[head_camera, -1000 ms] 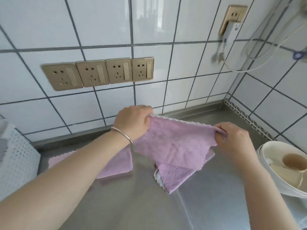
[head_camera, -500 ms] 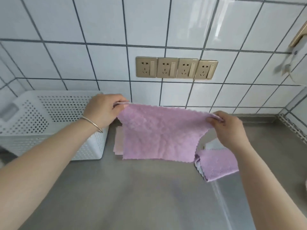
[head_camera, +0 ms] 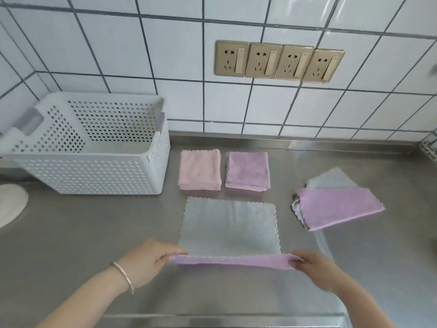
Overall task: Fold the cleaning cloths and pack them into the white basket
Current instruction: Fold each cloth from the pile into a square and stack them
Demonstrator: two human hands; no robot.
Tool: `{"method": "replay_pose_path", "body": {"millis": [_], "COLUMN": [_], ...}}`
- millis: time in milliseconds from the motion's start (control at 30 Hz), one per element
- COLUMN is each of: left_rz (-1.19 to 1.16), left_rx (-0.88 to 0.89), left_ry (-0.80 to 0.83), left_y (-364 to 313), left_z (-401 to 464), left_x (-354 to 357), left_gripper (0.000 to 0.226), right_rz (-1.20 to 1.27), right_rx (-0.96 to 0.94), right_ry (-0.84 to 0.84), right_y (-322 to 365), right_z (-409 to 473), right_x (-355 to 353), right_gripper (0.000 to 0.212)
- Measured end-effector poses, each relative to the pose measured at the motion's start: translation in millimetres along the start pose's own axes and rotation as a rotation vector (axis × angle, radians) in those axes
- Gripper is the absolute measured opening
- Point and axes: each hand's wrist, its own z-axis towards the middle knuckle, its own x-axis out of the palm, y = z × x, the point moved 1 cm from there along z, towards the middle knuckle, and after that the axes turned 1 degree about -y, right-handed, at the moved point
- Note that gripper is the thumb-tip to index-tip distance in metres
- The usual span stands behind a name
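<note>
Four sockets [head_camera: 279,61] sit in a row on the tiled wall [head_camera: 142,55] above the steel bench [head_camera: 94,233]. Left of centre stands the white basket [head_camera: 94,171], perforated, its handle slot at the far left; nothing shows inside it from this angle. Just right of the basket lie two folded squares side by side, a pink stack [head_camera: 199,170] and a purple stack [head_camera: 248,171], close together but whether they touch is unclear. Well to the right a loose purple cloth [head_camera: 338,207] lies over a grey one [head_camera: 331,179], hiding most of it. A white round object [head_camera: 10,202] is cut off at the left edge.

Nearest the camera, the spread cloth [head_camera: 229,226] lies flat on the bench, grey side up, with scalloped edges. Its near edge is turned up, showing purple. The left hand [head_camera: 146,261] and right hand [head_camera: 314,268] each pinch one near corner with curled fingers; both are slightly blurred.
</note>
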Motion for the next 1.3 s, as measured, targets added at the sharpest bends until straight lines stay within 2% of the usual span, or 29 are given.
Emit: {"method": "replay_pose_path", "body": {"millis": [67,233,333,433,500,600,667,733,1100,1300], "left_rz": [0.007,-0.016,-0.046,-0.117,-0.151,-0.283,-0.406,-0.427,-0.075,-0.002], "left_rx": [-0.032,-0.114,-0.153,-0.211,-0.236,-0.326,-0.421,-0.465,-0.473,-0.5], "left_ry": [0.111,0.321,0.368,0.328,0.271,0.115,0.026,-0.028,-0.087,-0.066], "left_y": [5.6,16.7,20.6,19.0,20.7,23.4,24.0,26.5,33.7,36.6], "left_z": [-2.6,-11.8,-7.5,7.6,24.5,49.7,64.1,79.2,127.9,136.6], "left_x": [21.3,54.4,54.6,41.7,34.9,33.2,36.6,38.4,30.3,30.4], "left_gripper": [0.032,0.026,0.018,0.023,0.031,0.025,0.026,0.029,0.027,0.026], "right_rz": [-0.042,-0.041,-0.038,-0.01,0.095,0.231,0.239,0.186,0.125,0.032], "right_rx": [0.065,0.163,0.192,0.213,0.233,0.239,0.218,0.214,0.273,0.325], "right_ry": [0.083,0.296,0.339,0.268,0.144,-0.069,-0.156,-0.219,-0.325,-0.309], "right_y": [-14.4,-29.9,-29.9,-26.5,-27.1,-20.1,-11.4,-4.4,-2.6,0.0], "right_z": [1.3,-6.5,-7.5,2.5,17.2,38.5,49.5,59.7,88.3,98.4], "right_x": [15.4,34.5,34.6,30.8,27.7,26.1,28.3,29.2,32.7,32.0], "right_gripper": [0.028,0.035,0.031,0.02,0.019,0.023,0.02,0.017,0.02,0.024]}}
